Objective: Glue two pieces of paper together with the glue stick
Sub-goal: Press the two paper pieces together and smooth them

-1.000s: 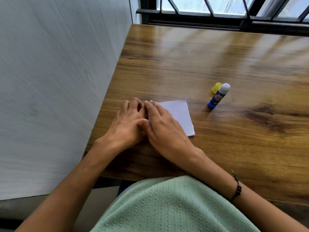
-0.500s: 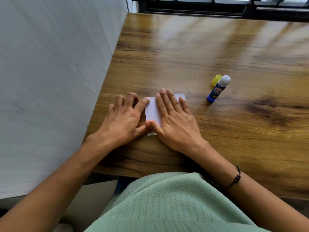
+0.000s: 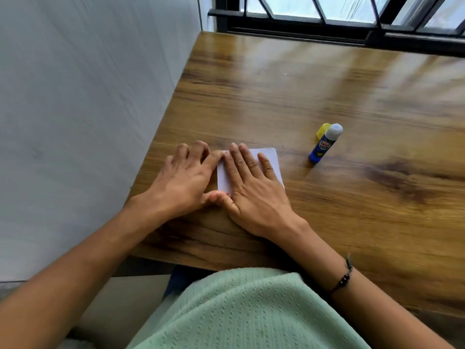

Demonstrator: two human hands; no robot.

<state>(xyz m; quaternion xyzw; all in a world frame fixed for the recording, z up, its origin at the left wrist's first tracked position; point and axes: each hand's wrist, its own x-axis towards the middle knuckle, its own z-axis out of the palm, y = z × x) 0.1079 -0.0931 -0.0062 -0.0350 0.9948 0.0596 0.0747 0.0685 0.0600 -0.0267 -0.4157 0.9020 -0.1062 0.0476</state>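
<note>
Shirt (image 3: 241, 313): pale green, knitted, at the near edge of the view.
Bracelet (image 3: 343, 280): dark beads on the right wrist.
Right hand (image 3: 254, 190): it lies flat on the paper, fingers straight and a little spread, palm pressing down; the thumb touches the left thumb.
Left hand (image 3: 183, 182): it rests on the table just left of the paper, fingers slightly bent and spread; the index fingertip touches the paper's left edge.
Paper (image 3: 270, 159): white, flat on the table near its front left part, mostly covered by the right hand.
Table (image 3: 327, 222): brown wood.
Glue stick (image 3: 324, 144): blue, uncapped, white tip up, right of the paper and apart from it.
Cap (image 3: 322, 129): yellow, just behind the glue stick.
Window (image 3: 352, 18): dark frame at the table's far edge.
</note>
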